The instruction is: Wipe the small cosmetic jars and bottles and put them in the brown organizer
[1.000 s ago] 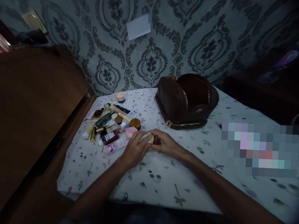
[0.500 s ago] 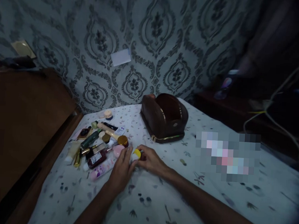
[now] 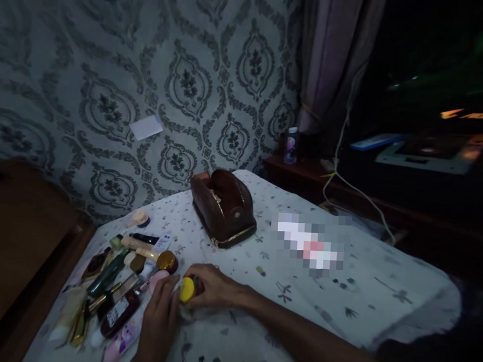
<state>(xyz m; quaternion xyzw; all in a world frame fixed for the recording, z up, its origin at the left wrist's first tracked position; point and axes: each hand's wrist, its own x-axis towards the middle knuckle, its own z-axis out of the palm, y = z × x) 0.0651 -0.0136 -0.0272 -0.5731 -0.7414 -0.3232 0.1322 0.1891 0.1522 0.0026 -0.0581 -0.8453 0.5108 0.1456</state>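
A small white container with a yellow lid (image 3: 187, 290) is between my two hands, just above the bed sheet. My right hand (image 3: 209, 287) is closed on it from the right, thumb and fingers at the lid's edge. From the left, my left hand (image 3: 161, 314) has its fingers curled against the white side; its thumb is partly hidden. Beside the left hand lie a pink round item (image 3: 159, 278), a dark red bottle with a white label (image 3: 120, 313) and a pink tube (image 3: 123, 343). A gold-lidded jar (image 3: 167, 262) stands just behind.
More cosmetics, including a dark green bottle (image 3: 109, 274) and a cream tube (image 3: 67, 315), spread to the left. An unzipped brown bag (image 3: 227, 210) sits behind my hands. At the right lies a pixelated patch (image 3: 309, 244). A bottle (image 3: 291, 146) and white cable (image 3: 340, 148) are beyond.
The view has swung to the right, so the bag and cosmetics appear farther left. Both hands stay at the yellow-lidded container, whose lid now faces me more.
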